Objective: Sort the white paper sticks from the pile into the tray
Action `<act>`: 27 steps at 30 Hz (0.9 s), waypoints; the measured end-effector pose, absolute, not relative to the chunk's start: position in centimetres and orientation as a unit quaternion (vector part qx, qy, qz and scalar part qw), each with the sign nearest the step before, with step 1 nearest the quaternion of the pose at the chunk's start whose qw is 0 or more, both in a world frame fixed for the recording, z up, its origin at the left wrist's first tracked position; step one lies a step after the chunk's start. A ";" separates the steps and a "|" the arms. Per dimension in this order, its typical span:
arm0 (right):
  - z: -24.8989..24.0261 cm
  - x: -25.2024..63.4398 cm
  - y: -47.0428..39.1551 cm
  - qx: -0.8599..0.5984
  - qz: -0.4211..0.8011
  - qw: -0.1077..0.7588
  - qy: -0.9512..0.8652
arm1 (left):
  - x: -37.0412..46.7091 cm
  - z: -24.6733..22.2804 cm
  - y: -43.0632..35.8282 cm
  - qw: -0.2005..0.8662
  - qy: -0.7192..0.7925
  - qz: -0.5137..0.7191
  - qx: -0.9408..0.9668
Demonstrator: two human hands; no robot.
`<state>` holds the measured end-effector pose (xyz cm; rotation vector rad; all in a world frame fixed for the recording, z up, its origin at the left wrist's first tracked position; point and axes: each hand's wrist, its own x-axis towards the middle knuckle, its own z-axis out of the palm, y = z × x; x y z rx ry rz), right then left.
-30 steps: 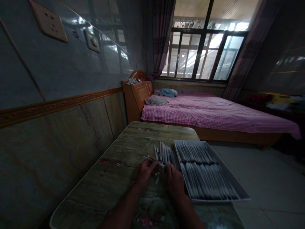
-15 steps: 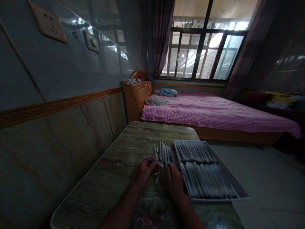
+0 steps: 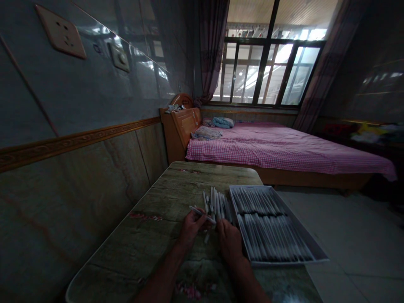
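Note:
My left hand (image 3: pixel 190 229) is closed round a slim white pen (image 3: pixel 196 210), which slants down to the right between my hands. My right hand (image 3: pixel 230 240) is closed at the pen's lower right end; its fingertips hide what they pinch there. Just beyond my hands, several similar white pens (image 3: pixel 217 201) lie side by side on the table (image 3: pixel 148 244). A small pale piece (image 3: pixel 206 238) rests on the tabletop between my wrists. Right of my right hand, a white tray (image 3: pixel 320 256) holds two rows of slim, pale pens with dark ends.
Beyond the table stands a bed (image 3: pixel 265 143) with a pink checked sheet and a wooden headboard (image 3: pixel 186 120). A tiled wall (image 3: pixel 78 202) runs along the left. Tiled floor (image 3: pixel 347 235) shows on the right, past the tray. A window (image 3: pixel 261 71) is at the back.
The view has shifted very slightly. My hands stay in nearly the same place, with the pen still in the left; the right fingers have moved only a little.

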<state>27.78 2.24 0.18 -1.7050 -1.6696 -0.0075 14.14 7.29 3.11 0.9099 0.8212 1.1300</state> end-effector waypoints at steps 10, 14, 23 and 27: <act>0.9 27.9 1.7 -0.647 0.084 0.488 -0.580 | 13.3 3.0 6.5 0.431 0.472 0.451 0.623; 1.0 27.9 1.6 -0.639 0.120 0.530 -0.544 | 13.2 4.1 5.1 0.241 0.534 0.280 0.761; 1.2 27.8 1.7 -0.622 0.168 0.570 -0.510 | 13.1 2.8 4.2 0.168 0.547 0.155 0.805; 1.0 27.8 1.8 -0.632 0.169 0.567 -0.501 | 12.6 2.4 5.0 0.235 0.532 0.227 0.781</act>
